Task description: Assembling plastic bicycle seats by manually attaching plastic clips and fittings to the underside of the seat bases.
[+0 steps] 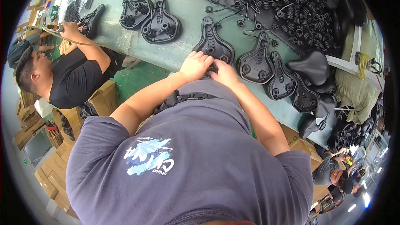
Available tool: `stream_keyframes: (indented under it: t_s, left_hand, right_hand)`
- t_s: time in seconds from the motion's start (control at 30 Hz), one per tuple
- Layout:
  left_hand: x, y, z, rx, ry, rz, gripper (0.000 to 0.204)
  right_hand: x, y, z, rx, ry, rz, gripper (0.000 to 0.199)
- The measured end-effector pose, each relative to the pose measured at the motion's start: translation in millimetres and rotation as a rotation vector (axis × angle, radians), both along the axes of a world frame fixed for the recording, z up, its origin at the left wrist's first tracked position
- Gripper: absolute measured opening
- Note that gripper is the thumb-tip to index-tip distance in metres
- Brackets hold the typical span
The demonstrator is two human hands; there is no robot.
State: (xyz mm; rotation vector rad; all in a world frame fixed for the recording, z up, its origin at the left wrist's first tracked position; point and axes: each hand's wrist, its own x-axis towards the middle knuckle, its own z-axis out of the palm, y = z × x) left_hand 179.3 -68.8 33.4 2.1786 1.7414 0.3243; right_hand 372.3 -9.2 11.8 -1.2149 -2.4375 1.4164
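Upside down on the table's near edge lies a black bicycle saddle (211,37), its nose away from me and its ribbed underside facing up. My left hand (196,65) is closed over the saddle's wide near end, fingers curled on its left side. Beside it, my right hand (224,74) is closed too, its fingers bent at the near right rim. A small dark part shows between my hands, but my fingers hide most of it, and its kind cannot be made out.
More upturned saddles (160,21) lie at left, others (256,60) at right. A heap of black coil springs (287,8) covers a dark mat at the back, with bent metal rods (248,6). A co-worker (79,71) works at the left; cardboard boxes (104,98) stand behind.
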Motion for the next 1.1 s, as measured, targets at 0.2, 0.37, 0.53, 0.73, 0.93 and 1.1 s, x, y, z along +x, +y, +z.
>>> stream_keyframes:
  t_s: [0.2, 0.37, 0.53, 0.73, 0.93, 1.1]
  left_hand:
    - [-7.1, -6.0, -0.2, -0.101, -0.119, 0.056, 0.034]
    - [-23.5, -11.2, 18.2, 0.097, -0.215, 0.238, 0.039]
    - [-24.0, 6.4, -45.1, -0.174, -0.415, 0.651, 0.054]
    - [-60.9, 56.5, -48.0, -0.510, -0.411, 0.470, 0.041]
    - [-90.3, 116.5, -32.8, -0.401, -0.263, 0.377, 0.035]
    - [-97.2, 226.8, -21.4, -0.088, -0.288, 0.636, 0.046]
  right_hand:
    - [-7.8, 3.0, -23.3, -0.053, -0.037, -0.089, 0.028]
    - [4.6, 14.2, 27.5, -0.378, 0.096, -0.139, 0.025]
    - [45.0, 66.5, 106.2, -0.249, -0.006, 0.115, 0.024]
    - [96.5, 134.7, 129.1, 0.107, -0.504, 0.299, 0.018]
    - [88.5, 127.0, 52.4, 0.381, -0.370, 0.225, 0.012]
    - [86.7, 99.9, 36.4, 0.519, -0.150, -0.277, 0.033]
